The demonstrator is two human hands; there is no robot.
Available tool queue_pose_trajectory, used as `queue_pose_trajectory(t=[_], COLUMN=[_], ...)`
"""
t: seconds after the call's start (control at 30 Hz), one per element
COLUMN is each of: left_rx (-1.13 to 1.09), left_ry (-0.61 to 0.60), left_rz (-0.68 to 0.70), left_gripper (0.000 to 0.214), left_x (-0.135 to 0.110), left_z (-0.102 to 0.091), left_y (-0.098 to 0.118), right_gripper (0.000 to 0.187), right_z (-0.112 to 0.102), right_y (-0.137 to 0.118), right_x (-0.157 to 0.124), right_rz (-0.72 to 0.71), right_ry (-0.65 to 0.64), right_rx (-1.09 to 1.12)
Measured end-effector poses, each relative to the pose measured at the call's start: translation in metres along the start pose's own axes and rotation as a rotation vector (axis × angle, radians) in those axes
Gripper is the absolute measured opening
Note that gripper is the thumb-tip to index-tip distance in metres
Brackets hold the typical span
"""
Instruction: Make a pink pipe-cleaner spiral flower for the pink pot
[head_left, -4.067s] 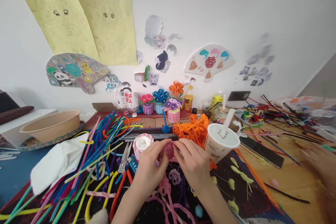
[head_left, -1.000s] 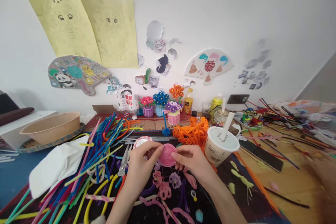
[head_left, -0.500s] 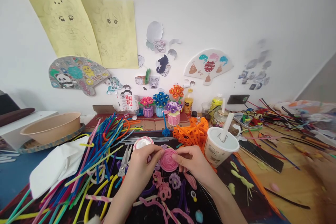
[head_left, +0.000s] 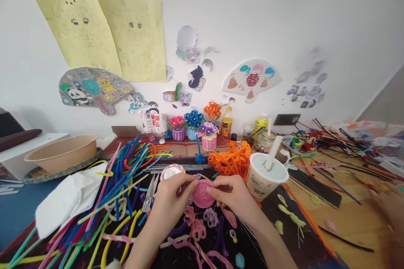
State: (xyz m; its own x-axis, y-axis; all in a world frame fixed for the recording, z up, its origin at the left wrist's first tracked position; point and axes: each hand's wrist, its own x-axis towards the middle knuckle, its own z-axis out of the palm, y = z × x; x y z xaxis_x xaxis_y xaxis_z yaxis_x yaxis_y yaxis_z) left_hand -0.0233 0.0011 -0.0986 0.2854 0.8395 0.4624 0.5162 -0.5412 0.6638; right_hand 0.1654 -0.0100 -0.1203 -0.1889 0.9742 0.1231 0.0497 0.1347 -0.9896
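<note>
Between my two hands is a flat pink coil of pipe cleaner, wound in a spiral. My left hand pinches its left edge with thumb and fingertips. On the opposite side my right hand grips the rim, the thumb lying over the coil's face. Just beyond the left hand stands a pink-and-white striped round pot with white filling, partly covered by the hand. Below the coil lie pink pipe-cleaner flowers and a lilac flower on the dark mat. Scissors rest left of my left wrist.
Loose coloured pipe cleaners and a white cloth-like sheet cover the left. A lidded cup with a straw and an orange pipe-cleaner bundle stand beyond my right hand. Finished flower pots line the back. Another person's hand is at far right.
My right thumb has shifted slightly up and left over the coil's face. The coil stays in both hands at nearly the same spot.
</note>
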Motion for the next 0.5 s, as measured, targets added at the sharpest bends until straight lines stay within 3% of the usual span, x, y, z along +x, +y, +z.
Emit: queue_pose_trajectory(t=[0.5], left_rx=[-0.021], left_ry=[-0.017], left_rz=[-0.034], left_gripper=[0.026], left_x=[-0.0007], left_z=[-0.0040], left_y=[-0.0023], right_gripper=[0.033], right_z=[-0.0010], right_y=[-0.0053], right_x=[-0.0008], right_rz=[0.012], right_ry=[-0.021], right_rx=[0.058])
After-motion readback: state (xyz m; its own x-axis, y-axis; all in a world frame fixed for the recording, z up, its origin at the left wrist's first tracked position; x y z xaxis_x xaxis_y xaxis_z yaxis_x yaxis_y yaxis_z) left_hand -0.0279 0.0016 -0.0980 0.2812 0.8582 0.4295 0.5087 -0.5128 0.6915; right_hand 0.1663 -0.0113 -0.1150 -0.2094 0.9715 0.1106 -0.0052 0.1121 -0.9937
